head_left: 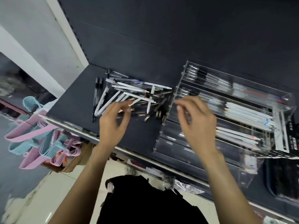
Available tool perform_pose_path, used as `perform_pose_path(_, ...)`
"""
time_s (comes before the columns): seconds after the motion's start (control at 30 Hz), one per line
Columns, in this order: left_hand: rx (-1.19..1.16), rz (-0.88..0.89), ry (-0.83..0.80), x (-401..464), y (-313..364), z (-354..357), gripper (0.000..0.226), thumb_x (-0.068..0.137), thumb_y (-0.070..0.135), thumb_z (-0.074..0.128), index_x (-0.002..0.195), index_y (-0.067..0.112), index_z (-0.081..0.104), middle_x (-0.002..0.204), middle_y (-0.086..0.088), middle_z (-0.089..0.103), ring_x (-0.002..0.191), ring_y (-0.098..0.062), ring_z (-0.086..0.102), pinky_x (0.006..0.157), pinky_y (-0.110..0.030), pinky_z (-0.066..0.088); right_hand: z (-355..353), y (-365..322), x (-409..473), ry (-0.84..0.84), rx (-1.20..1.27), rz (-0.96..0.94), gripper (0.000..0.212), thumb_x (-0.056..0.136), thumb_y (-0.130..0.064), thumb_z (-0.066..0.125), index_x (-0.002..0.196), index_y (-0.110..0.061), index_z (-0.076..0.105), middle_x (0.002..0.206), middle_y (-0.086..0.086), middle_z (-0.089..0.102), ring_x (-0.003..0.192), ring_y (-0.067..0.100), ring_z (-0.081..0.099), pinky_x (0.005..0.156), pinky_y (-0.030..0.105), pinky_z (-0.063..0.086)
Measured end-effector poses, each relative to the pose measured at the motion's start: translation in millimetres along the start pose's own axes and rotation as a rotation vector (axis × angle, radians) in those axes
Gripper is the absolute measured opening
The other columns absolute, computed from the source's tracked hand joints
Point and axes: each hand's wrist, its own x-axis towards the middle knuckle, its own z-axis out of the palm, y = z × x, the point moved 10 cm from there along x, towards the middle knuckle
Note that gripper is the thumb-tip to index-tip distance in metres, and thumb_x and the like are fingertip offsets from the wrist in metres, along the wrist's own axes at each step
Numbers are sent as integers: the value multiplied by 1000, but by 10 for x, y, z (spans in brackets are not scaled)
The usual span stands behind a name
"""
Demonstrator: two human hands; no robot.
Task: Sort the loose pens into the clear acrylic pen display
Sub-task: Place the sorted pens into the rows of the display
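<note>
A heap of loose pens [129, 92], white, black and clear, lies on the dark shelf [72, 104]. To its right stands the clear acrylic pen display [229, 110], with tiered rows that hold white and clear pens. My left hand [113, 122] hovers over the near edge of the heap, fingers curled and apart, fingertips close to a white pen. My right hand [195, 120] is over the left end of the display, fingers spread; motion blur hides whether anything thin is pinched in it.
Pink and blue hangers [42, 139] hang below the shelf at the left. A black packaged item [289, 138] leans at the display's right end. The metal shelf edge [145, 159] runs diagonally in front of me. A white upright [64, 29] bounds the shelf at the left.
</note>
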Motion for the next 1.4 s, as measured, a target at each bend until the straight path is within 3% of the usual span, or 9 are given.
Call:
perform_pose_path(0.17,366,-137,-322,-25,-1034,-356,24,85,7,66,107,16,67,103,-3,66,95,-27,57,78,-33,44,1208,-370,-279,-422,15,40,22,91,-18,56,111,-20,65,111,-4,59,99,15,58,76,30,53)
perform_pose_path(0.27,512,-162,-560,-14,-1506,-451,22,83,11,69,102,21,70,99,-4,65,92,-29,58,78,-37,46,1817,-433,-423,-667,-44,46,30,94,-24,53,123,-24,58,121,-7,54,115,15,46,92,29,44)
perform_pose_path(0.53,666,66,-1087,81,-1869,-259,35,76,49,72,105,31,64,104,14,60,100,-8,53,91,-28,38,2357,-541,-330,-631,-173,33,28,87,-22,63,115,-19,64,112,-2,60,107,21,51,92,34,46)
perform_pose_path(0.67,754,233,-1210,12,-1815,-66,35,77,47,71,108,33,61,107,17,61,101,-9,56,84,-25,39,2381,-511,-268,-581,-198,67,27,87,-22,63,114,-18,64,111,-1,60,107,23,51,92,35,45)
perform_pose_path(0.83,613,220,-1190,52,-1785,-66,20,84,38,68,102,31,66,98,17,67,90,-5,63,82,-28,50,2465,-431,-234,-619,-275,106,38,86,-20,64,124,-17,58,119,4,57,113,26,48,97,41,43)
perform_pose_path(0.97,183,150,-794,324,-1604,-299,22,88,34,60,98,15,66,88,9,64,74,-3,63,74,-31,56,2568,-360,-209,-684,-338,111,41,87,-15,62,127,-14,53,124,7,55,116,28,47,99,38,38)
perform_pose_path(1.07,186,56,-582,420,-1549,-331,37,93,39,41,106,8,57,89,2,61,70,-17,64,66,-36,56,2627,-340,-195,-725,-369,83,40,88,-13,60,127,-12,51,127,6,52,116,27,46,100,36,37)
perform_pose_path(1.23,283,-70,-669,278,-1491,137,22,101,30,34,115,14,40,83,-6,69,69,-31,64,67,-46,52,2724,-402,-170,-858,-392,-105,40,93,-16,53,131,-11,42,128,5,44,117,24,39,100,32,32)
perform_pose_path(1.4,285,-104,-640,167,-1354,445,33,96,32,51,117,6,49,94,-13,66,85,-30,63,75,-42,50,2754,-413,-95,-904,-379,-225,40,88,-24,59,124,-9,48,123,3,51,115,22,40,100,31,32)
